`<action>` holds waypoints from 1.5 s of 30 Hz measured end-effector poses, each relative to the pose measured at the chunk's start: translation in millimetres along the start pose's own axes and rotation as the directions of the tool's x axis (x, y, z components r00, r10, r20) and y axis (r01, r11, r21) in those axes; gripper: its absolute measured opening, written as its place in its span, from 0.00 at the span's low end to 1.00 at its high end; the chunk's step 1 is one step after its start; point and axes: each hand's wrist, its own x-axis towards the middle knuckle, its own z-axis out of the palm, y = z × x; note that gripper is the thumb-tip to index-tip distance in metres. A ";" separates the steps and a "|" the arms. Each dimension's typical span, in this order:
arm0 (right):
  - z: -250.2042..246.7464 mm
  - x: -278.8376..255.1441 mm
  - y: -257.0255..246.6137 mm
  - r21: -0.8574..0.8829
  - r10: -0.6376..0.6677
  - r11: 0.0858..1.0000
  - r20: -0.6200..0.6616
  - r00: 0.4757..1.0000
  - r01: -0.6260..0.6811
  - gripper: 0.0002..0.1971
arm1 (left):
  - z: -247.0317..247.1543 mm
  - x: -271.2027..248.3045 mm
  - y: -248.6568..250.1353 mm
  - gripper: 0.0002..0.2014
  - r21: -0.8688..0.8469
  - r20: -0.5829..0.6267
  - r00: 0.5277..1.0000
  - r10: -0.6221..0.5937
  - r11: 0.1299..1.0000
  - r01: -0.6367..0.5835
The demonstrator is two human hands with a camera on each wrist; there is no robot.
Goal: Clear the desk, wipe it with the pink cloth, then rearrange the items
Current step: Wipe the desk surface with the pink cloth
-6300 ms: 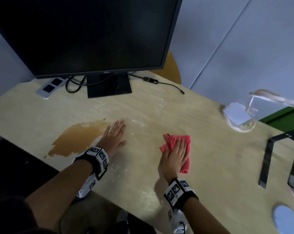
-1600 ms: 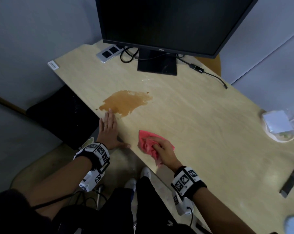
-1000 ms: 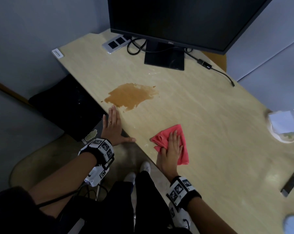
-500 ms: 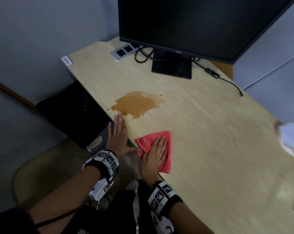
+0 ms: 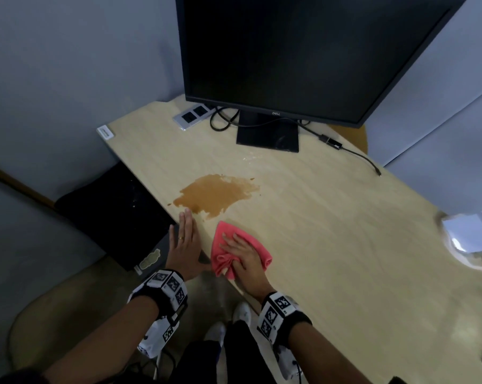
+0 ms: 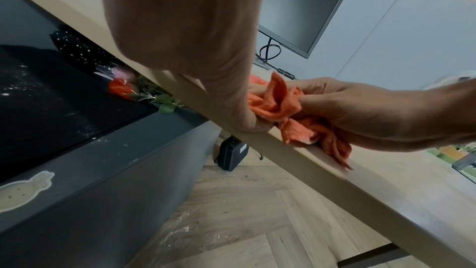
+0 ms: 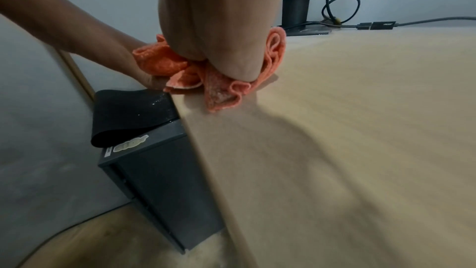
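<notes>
Both hands (image 5: 185,245) (image 5: 244,257) press the pink cloth (image 5: 257,252) at the desk (image 5: 345,245) edge.

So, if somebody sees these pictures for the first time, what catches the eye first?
Probably the brown liquid spill on the pale wooden desk, in front of the large black monitor. Next, the crumpled pink cloth at the near edge, pressed under the right hand, with the left hand flat beside it.
</notes>
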 end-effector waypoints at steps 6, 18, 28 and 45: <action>-19.7 -17.7 -7.5 0.168 0.039 0.984 0.118 0.992 -0.059 0.24 | 0.5 -1.7 -0.5 0.75 0.051 0.006 1.000 0.027 0.998 -0.028; -122.1 -43.6 -28.5 0.874 0.362 0.096 0.414 0.835 -0.476 0.13 | -27.1 2.9 27.9 0.73 -0.137 0.022 0.967 0.254 0.959 -0.249; -166.2 -65.0 45.8 0.651 0.794 0.502 -0.086 0.602 -0.569 0.19 | -2.8 14.6 101.2 0.32 0.018 -0.044 0.828 0.559 0.829 -0.559; -141.6 -55.5 4.3 0.016 0.352 0.929 -0.352 0.867 -0.371 0.26 | 22.2 -0.4 125.5 0.27 0.044 -0.121 0.741 0.661 0.749 -0.661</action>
